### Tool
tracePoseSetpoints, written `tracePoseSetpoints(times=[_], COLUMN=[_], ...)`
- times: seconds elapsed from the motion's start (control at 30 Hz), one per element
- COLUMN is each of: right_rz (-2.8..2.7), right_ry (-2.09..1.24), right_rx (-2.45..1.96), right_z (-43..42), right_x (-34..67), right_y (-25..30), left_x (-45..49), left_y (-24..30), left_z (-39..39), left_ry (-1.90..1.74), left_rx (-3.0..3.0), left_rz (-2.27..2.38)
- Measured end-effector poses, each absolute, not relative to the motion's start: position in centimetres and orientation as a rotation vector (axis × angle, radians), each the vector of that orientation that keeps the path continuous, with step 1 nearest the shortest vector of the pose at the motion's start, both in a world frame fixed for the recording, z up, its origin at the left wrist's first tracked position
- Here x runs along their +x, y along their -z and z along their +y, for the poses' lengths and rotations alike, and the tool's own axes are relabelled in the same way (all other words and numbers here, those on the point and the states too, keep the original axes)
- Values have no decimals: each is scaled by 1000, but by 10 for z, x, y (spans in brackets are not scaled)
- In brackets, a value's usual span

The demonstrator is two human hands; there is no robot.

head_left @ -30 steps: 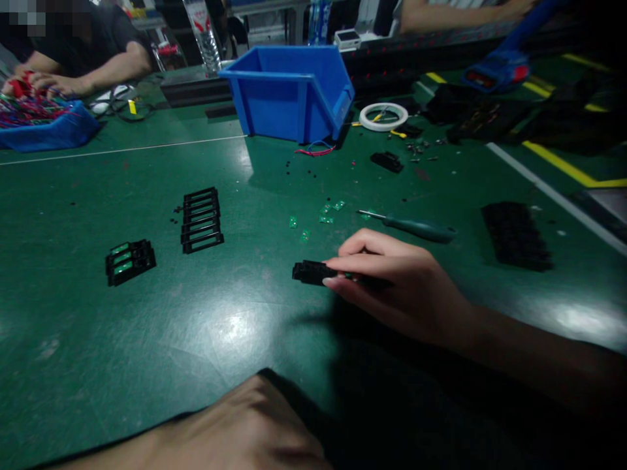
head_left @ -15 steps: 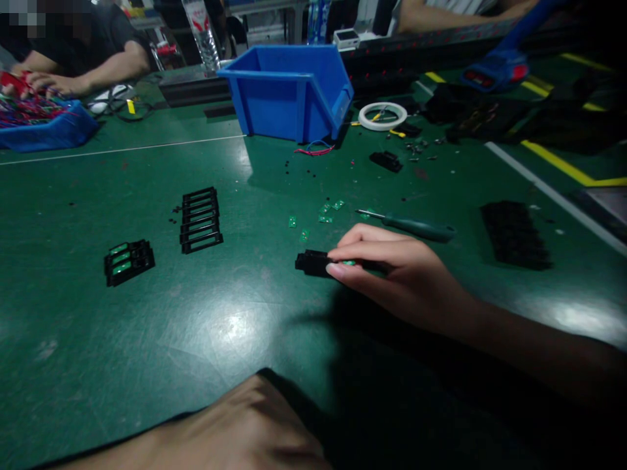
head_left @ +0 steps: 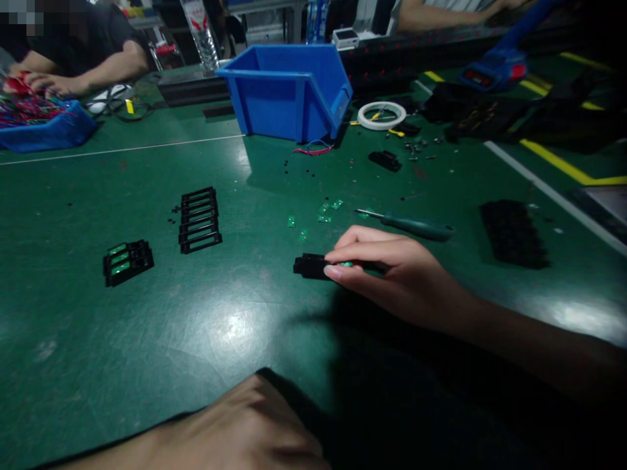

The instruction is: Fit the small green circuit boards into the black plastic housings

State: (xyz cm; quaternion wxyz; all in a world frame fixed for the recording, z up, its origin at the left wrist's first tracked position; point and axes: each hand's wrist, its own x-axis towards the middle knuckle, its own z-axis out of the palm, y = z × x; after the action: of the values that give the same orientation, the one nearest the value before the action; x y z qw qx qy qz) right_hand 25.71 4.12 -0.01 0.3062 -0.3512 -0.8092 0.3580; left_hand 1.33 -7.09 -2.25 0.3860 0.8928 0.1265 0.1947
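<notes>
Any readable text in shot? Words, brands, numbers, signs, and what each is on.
None legible.
Bottle label: red and white, too blurred to read.
Blue-and-white label behind the bin: too blurred.
Green boards: any marks too small.
Black part in the right hand: none visible.

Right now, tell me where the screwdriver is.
In the head view, the screwdriver lies on the table right of centre, just beyond the right hand, pointing left toward the small green boards.

No text could be read; the red-and-white label [head_left: 196, 15] on the clear bottle [head_left: 208, 51] was too blurred to be made out.
</notes>
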Motion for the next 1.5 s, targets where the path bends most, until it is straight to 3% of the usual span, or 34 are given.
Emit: tracePoseSetpoints(times=[1.5], right_rz=[-2241], right_ry=[-943], right_rx=[-904], right_z=[42], right_x=[258], right_y=[0], left_x=[19], left_y=[6], left_z=[-65], left_ry=[-441], left_rx=[2218], left_rz=[301])
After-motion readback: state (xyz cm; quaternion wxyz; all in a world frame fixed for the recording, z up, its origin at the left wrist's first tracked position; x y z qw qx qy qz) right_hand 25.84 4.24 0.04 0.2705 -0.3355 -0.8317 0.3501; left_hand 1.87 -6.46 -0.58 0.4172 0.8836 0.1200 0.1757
